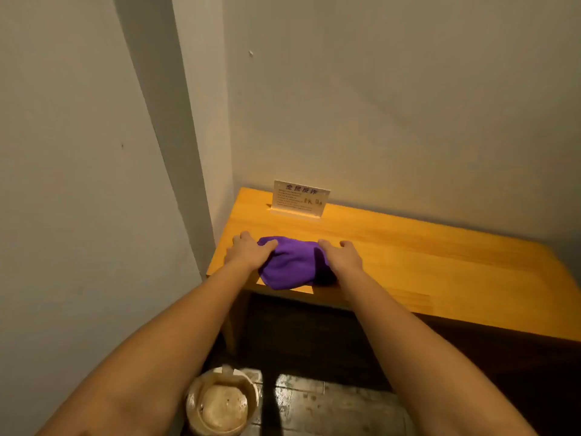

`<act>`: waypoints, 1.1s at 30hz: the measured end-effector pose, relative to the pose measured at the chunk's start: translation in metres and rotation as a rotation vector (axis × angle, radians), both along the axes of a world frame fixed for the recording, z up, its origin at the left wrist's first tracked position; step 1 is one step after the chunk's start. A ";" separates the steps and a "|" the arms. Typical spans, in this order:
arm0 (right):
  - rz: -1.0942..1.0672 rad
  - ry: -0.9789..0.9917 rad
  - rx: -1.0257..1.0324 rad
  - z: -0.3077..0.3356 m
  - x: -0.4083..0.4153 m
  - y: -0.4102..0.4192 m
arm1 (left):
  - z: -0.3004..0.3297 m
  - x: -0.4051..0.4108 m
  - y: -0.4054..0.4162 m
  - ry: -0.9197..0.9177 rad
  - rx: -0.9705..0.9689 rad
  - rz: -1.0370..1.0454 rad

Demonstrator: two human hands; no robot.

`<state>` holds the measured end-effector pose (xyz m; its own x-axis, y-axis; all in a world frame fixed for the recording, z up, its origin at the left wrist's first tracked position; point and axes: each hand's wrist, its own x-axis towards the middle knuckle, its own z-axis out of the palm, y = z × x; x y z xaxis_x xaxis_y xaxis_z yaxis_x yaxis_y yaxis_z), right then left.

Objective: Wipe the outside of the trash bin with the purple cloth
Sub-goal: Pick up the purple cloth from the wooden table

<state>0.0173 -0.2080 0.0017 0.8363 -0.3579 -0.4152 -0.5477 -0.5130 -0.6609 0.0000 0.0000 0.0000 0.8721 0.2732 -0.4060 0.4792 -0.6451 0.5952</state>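
Bunching the purple cloth [290, 267] at the wooden table's [424, 256] front-left edge, we curl our left hand [248, 251] and right hand [342, 258] onto its two ends. A loose grip could drop it onto the grimy floor [317, 404] beside the trash bin [221, 401] below that table corner.

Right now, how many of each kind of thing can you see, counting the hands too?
Hands: 2, the left hand and the right hand
Purple cloth: 1
Trash bin: 1
Sign card: 1
Wooden table: 1
Total: 6
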 end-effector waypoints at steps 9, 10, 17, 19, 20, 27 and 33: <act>-0.126 -0.023 0.356 -0.006 -0.006 0.038 | -0.005 -0.005 -0.017 0.084 -0.778 0.275; -0.127 -0.054 0.440 0.000 -0.010 0.038 | -0.003 -0.011 -0.014 0.088 -0.852 0.302; 0.034 -0.171 0.888 0.074 -0.054 0.029 | 0.005 -0.071 0.004 0.122 -0.674 0.123; 0.101 -0.199 0.890 0.087 -0.074 0.022 | 0.011 -0.092 0.005 -0.128 -0.365 0.222; 0.131 -0.206 0.872 0.090 -0.084 0.017 | 0.016 -0.104 0.006 -0.236 -0.382 0.313; 0.291 -0.111 0.873 0.078 -0.166 -0.018 | 0.054 -0.207 -0.024 -0.072 -1.345 0.248; 0.195 -0.175 0.698 0.043 -0.238 -0.050 | 0.033 -0.294 -0.070 -0.135 -1.366 0.325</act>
